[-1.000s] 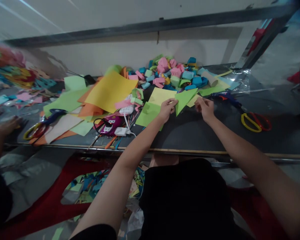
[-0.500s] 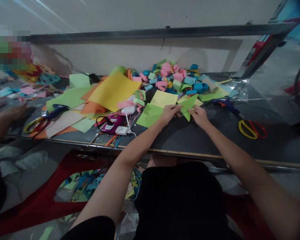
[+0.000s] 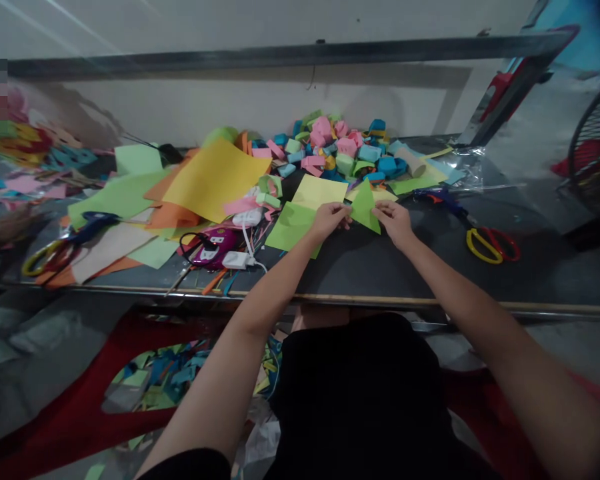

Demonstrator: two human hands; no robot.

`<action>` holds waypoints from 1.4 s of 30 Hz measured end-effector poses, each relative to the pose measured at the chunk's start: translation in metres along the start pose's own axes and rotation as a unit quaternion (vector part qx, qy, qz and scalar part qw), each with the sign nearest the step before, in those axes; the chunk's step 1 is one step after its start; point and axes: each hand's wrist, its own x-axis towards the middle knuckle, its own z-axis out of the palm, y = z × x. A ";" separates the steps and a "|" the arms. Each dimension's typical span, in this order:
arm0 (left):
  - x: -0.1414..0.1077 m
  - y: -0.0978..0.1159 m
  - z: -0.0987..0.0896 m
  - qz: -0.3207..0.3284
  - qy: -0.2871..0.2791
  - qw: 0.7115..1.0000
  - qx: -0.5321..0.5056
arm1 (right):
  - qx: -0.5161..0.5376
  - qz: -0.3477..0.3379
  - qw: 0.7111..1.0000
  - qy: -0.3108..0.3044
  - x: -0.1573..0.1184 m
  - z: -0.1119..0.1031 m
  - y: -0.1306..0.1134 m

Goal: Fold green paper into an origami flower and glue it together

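Observation:
Between my two hands is a green paper triangle (image 3: 365, 206), held just above the dark tabletop. My left hand (image 3: 331, 220) pinches its left corner, and my right hand (image 3: 392, 219) grips its right edge with the fingertips. Under and beside my left hand lies a green paper sheet (image 3: 291, 227). A pale yellow sheet (image 3: 320, 192) rests behind it, partly overlapped. Farther back is a heap of small folded paper pieces (image 3: 347, 147) in pink, blue, green and yellow.
Scissors with yellow and red handles (image 3: 485, 245) lie to the right, another pair (image 3: 70, 245) to the left. A purple power strip (image 3: 214, 247) with white plugs sits left of my arm, near large paper sheets (image 3: 220, 177). A fan (image 3: 597, 160) stands far right. Another person's blurred hand (image 3: 5, 227) is far left.
The green triangle has turned in my fingers, its point now facing up instead of downward. My right hand has shifted its grip on the edge. The whole view has moved slightly.

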 end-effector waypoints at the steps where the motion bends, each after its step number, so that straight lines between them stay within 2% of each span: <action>1: 0.000 0.000 0.001 -0.009 -0.006 1.000 -0.003 | 0.007 0.000 1.000 -0.005 0.000 0.000 0.000; 4: 0.002 -0.001 0.002 -0.062 -0.017 0.998 0.010 | 0.004 0.009 1.000 -0.022 -0.001 0.000 0.002; 7: 0.003 -0.004 0.003 -0.087 -0.009 0.994 0.069 | 0.007 0.022 1.000 0.007 0.000 0.001 0.008; 8: 0.003 -0.005 0.004 -0.067 0.006 0.993 0.100 | 0.015 0.022 0.999 0.020 0.001 0.001 0.011; 10: -0.001 -0.006 0.005 0.014 0.045 0.984 0.174 | 0.030 0.016 0.999 0.038 0.003 0.003 0.016; 13: -0.009 -0.006 0.010 0.135 0.077 0.946 0.285 | 0.042 0.011 0.998 0.054 0.004 0.005 0.020; 17: -0.016 -0.005 0.018 0.188 0.042 0.905 0.381 | 0.065 0.001 0.998 0.021 0.002 0.005 0.016; 20: -0.015 -0.007 0.018 0.190 0.016 0.900 0.392 | 0.094 0.000 0.996 -0.014 -0.001 0.005 0.012; 24: -0.007 -0.013 0.014 0.199 0.008 0.905 0.375 | 0.112 -0.003 0.993 -0.036 -0.003 0.005 0.012; 27: -0.003 -0.016 0.012 0.216 0.008 0.914 0.344 | 0.099 -0.030 0.994 -0.043 -0.004 0.004 0.012; 29: -0.001 -0.018 0.012 0.206 0.010 0.925 0.318 | 0.055 -0.061 0.996 -0.038 -0.005 0.002 0.010; 31: 0.001 -0.020 0.011 0.190 0.013 0.942 0.276 | -0.019 -0.106 0.994 -0.008 -0.005 0.000 0.007; 34: 0.006 -0.025 0.011 0.158 0.001 0.975 0.157 | -0.100 -0.142 0.984 0.037 -0.007 -0.001 0.003; 35: 0.008 -0.026 0.011 0.144 -0.012 0.984 0.109 | -0.104 -0.134 0.985 0.033 -0.008 0.000 0.002; 38: 0.013 -0.029 0.012 0.115 -0.047 0.992 0.000 | -0.065 -0.080 0.994 -0.031 -0.011 0.002 -0.003; 40: 0.015 -0.029 0.013 0.118 -0.050 0.992 -0.020 | -0.033 -0.057 0.996 -0.054 -0.013 0.003 -0.007; 42: 0.013 -0.028 0.013 0.113 -0.043 0.993 -0.010 | -0.010 -0.050 0.998 -0.038 -0.014 0.003 -0.010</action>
